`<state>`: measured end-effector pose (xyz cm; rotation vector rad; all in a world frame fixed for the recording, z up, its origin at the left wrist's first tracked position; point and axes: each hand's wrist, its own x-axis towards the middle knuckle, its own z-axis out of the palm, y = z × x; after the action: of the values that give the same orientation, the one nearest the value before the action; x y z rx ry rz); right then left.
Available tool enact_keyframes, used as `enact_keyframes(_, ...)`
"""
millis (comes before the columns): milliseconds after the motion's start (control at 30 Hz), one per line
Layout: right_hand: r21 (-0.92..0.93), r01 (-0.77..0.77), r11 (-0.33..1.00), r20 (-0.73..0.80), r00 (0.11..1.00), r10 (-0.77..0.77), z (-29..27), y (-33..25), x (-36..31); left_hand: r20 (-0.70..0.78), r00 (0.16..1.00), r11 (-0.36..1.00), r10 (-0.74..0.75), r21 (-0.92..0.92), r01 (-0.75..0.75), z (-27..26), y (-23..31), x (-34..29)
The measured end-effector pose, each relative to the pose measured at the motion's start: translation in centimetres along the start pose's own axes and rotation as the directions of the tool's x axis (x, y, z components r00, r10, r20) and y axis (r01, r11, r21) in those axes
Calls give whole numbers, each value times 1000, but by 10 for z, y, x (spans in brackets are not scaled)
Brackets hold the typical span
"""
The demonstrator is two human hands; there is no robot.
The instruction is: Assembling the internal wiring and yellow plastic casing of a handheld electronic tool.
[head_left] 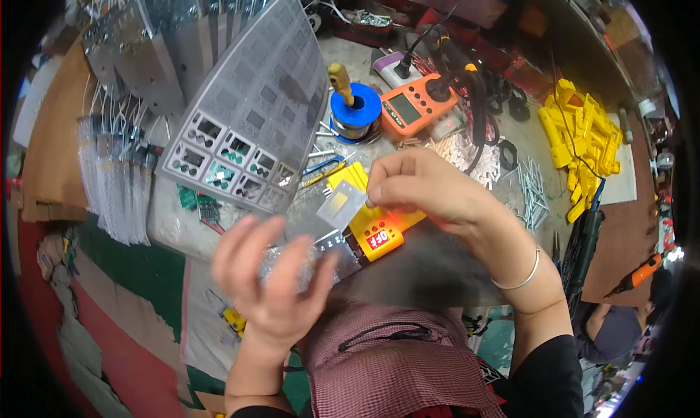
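Observation:
My right hand (419, 188) pinches the edge of a small translucent label (341, 205) with a window in it. The label hangs over a yellow device (384, 249) with a lit red display, which lies on the bench. Slightly blurred, my left hand (281, 287) is spread, fingers apart, over a bubble-wrapped bundle (295, 263). A dark flat part (337, 249) runs between the bundle and the device; whether they are joined I cannot tell. A large grey sheet of labels (251, 111) stands tilted at the left, with several cells peeled out along its lower end.
Beyond my hands are a blue solder spool (356, 108) and an orange multimeter (415, 106). Yellow casings (580, 141) are heaped at the right, near white tubes (534, 195). Bubble-wrapped parts (113, 173) hang at the left. An orange-handled tool (642, 272) lies far right.

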<state>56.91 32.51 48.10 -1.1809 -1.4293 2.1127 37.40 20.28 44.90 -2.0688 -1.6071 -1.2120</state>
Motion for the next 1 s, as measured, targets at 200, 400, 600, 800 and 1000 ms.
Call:
enact_keyframes(200,22,39,999,-35,999,-38,8,7,-35,204,942,737,-268,-586,336,18,4,16)
enact_keyframes(400,-492,375,785,-68,883,-464,11,25,-38,604,698,-4,-385,-757,653,27,15,13)
enact_keyframes(600,-631,307,712,-255,785,-564,-4,31,-43,344,747,364,-568,-709,604,28,18,7)
enact_keyframes(800,-469,169,867,-402,833,-380,-14,33,-60,304,818,635,-488,-520,572,21,3,-21)
enact_keyframes(1000,-391,168,905,-467,811,-352,-26,47,-74,355,911,895,-211,-305,326,22,9,-34)
